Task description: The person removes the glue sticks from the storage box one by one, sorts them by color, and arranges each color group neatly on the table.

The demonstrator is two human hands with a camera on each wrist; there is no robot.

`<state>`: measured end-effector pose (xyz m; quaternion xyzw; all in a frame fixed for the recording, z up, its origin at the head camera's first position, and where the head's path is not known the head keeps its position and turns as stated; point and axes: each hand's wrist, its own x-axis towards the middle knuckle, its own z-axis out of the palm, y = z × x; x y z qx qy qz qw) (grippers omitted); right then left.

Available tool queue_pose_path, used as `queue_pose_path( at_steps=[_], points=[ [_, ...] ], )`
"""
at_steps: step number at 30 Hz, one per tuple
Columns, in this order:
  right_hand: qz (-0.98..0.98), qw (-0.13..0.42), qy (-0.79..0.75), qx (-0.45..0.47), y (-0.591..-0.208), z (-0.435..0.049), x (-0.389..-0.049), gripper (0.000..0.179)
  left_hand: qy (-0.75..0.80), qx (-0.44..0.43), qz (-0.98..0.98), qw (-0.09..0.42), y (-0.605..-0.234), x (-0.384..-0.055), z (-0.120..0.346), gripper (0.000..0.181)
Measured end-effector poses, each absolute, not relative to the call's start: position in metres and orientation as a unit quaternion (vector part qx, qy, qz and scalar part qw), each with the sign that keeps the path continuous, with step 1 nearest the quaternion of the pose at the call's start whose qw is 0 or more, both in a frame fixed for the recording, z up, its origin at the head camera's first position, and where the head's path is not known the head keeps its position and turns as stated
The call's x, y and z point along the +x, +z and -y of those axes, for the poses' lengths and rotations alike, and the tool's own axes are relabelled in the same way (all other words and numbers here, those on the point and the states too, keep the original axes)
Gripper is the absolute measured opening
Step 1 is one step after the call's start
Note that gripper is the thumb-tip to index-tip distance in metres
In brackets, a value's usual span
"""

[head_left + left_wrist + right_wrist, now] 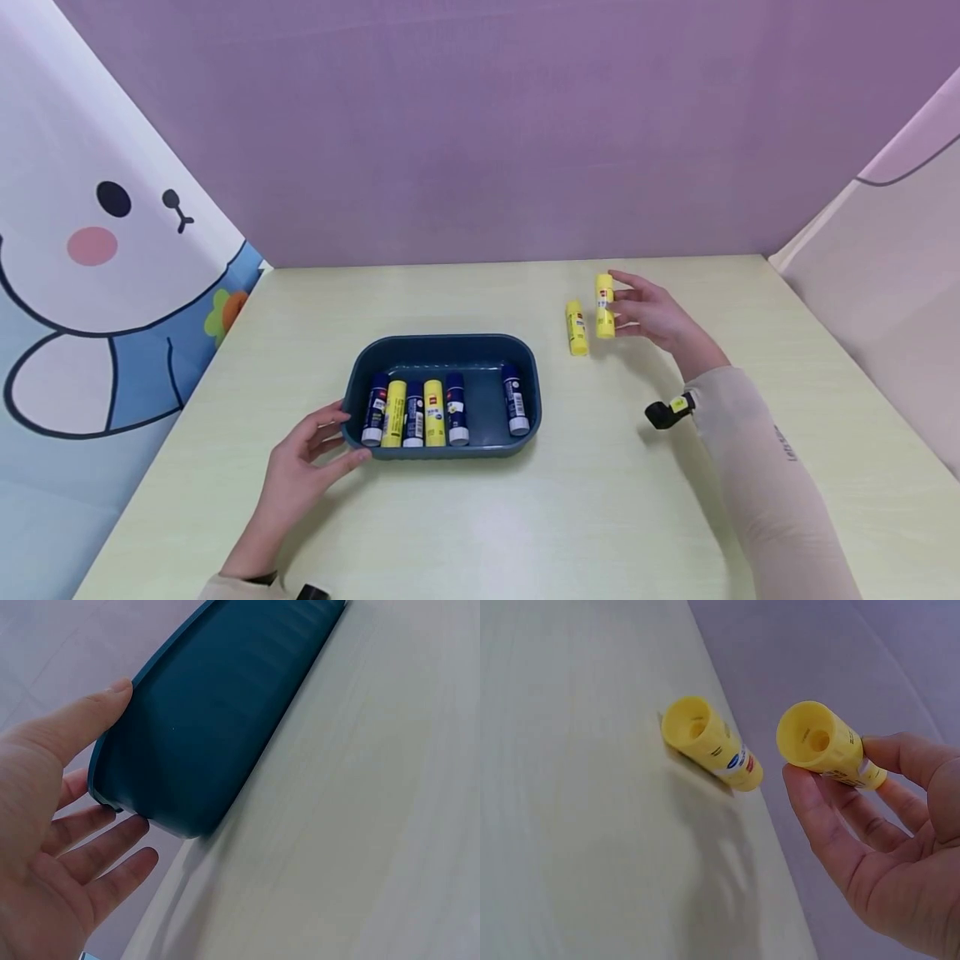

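In the head view my right hand (651, 314) pinches a yellow glue stick (604, 307) between thumb and fingers, above the table. The right wrist view shows the hollow end of this held stick (817, 739). Just left of it, a second yellow glue stick (577, 328) lies on the table. My left hand (303, 467) holds the left corner of a dark blue tray (442, 452), thumb on the near rim and fingers at the left side. In the tray, yellow glue sticks (394, 414) alternate with navy ones (456, 408) at left; another navy stick (514, 402) lies at the right end.
The light wooden table (480, 525) meets a purple cloth backdrop (510, 133) at its far edge. A cartoon-printed cloth (120, 333) hangs on the left, and a pale cloth (885, 275) on the right. The right wrist carries a small black device (669, 412).
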<state>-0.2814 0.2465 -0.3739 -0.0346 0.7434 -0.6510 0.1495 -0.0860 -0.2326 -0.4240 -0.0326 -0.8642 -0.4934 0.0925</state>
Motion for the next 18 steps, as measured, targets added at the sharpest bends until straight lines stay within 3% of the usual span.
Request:
queue_pose_path(
  at_steps=[18],
  points=[
    [-0.763, 0.191, -0.617, 0.001, -0.402, -0.246, -0.292, 0.074, -0.493, -0.038, 0.863, 0.102, -0.425, -0.086, 0.232, 0.050]
  ],
)
